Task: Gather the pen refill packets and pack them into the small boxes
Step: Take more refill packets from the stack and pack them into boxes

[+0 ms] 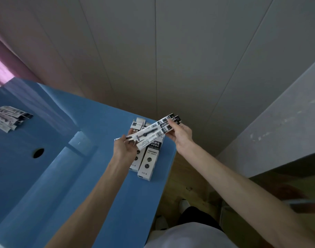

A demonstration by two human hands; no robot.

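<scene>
Head view shows the right hand [180, 136] at 3 o'clock and left hand [125, 148] pinching opposite ends of fanned refill packets [151, 133] above the small boxes [146, 161] near the table edge [168, 169]; loose pinches could spill packets floorward.

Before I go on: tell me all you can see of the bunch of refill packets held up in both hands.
The held packets are several long, narrow sleeves, white with black printed panels, glossy like plastic film; one shows a dark refill inside. They fan out slightly, slanting up to the right above the small boxes on the blue table. The left hand pinches their lower ends, the right hand their upper ends.
</scene>
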